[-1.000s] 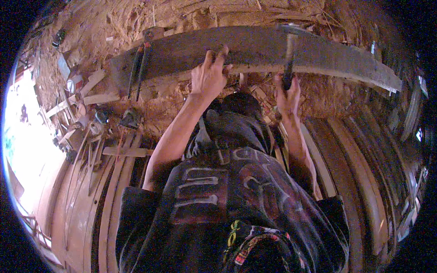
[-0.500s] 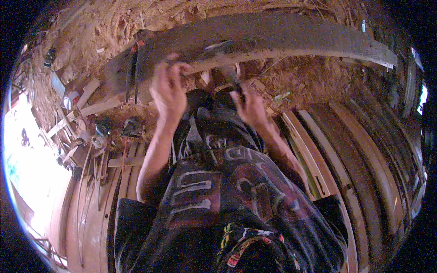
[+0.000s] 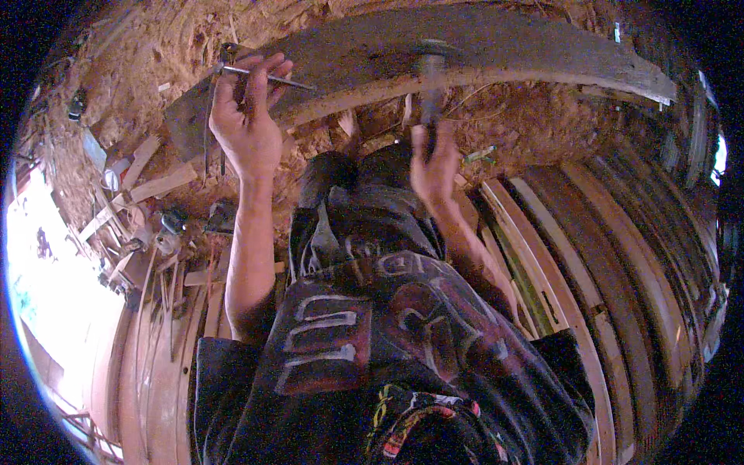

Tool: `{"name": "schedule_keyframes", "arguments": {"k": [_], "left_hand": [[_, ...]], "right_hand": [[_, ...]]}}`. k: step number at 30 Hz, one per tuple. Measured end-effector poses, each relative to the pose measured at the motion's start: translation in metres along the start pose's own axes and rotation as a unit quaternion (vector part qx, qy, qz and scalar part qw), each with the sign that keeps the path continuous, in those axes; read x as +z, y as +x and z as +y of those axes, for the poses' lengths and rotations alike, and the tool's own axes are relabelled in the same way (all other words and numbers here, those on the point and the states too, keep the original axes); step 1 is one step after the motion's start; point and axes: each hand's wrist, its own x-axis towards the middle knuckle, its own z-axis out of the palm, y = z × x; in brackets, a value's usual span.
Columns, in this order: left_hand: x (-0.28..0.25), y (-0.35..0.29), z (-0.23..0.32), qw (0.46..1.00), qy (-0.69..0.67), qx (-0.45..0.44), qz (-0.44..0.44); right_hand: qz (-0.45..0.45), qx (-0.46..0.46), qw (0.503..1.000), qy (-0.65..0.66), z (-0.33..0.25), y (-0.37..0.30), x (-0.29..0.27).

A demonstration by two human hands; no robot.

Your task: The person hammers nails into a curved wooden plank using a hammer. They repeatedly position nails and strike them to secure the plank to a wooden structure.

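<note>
My left hand [image 3: 249, 132] is raised over the left end of a long dark wooden beam [image 3: 527, 50]. Its fingers close around a thin, shiny metal rod [image 3: 298, 83] that slants down to the right. Beside those fingers a dark clamp [image 3: 227, 54] stands on the beam, partly covered by the hand. My right hand [image 3: 435, 167] grips a hammer [image 3: 431, 89] by its handle. The hammer's head is over the beam, smeared by motion.
Several long boards [image 3: 589, 232] lie side by side on the right. At the left are wood offcuts [image 3: 159, 184] and a dark power tool [image 3: 221, 217]. Shavings [image 3: 535, 116] cover the ground around the beam. A small clear-and-green item [image 3: 480, 154] lies right of my right hand.
My left hand has moved up and left towards the clamp, and the rod now shows plainly. My right hand has swung the hammer rightward, its head higher in view.
</note>
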Motion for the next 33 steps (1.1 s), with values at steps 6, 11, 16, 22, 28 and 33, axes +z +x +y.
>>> {"name": "schedule_keyframes", "arguments": {"k": [6, 11, 16, 22, 28, 33], "left_hand": [[0.025, 0.017, 0.001, 0.998, 0.007, 0.053, -0.044], [0.054, 0.037, -0.017, 0.96, 0.232, 0.14, -0.068], [0.08, 0.046, -0.022, 0.946, 0.184, 0.168, -0.209], [0.084, 0.05, -0.031, 0.937, 0.184, 0.168, -0.247], [0.086, 0.058, -0.043, 0.926, 0.136, 0.157, -0.315], [0.087, 0.059, -0.034, 0.916, 0.134, 0.147, -0.349]], "right_hand": [[-0.117, -0.109, 0.986, 0.049, -0.024, -0.017, 0.018], [0.074, 0.029, 0.996, 0.039, 0.038, 0.008, -0.017], [0.249, 0.154, 0.927, 0.232, 0.055, 0.018, -0.05], [0.16, 0.149, 0.946, 0.241, 0.044, -0.001, -0.068], [0.091, 0.178, 0.949, 0.244, 0.017, -0.007, -0.066], [0.08, 0.121, 0.953, 0.267, 0.008, -0.005, -0.065]]}}
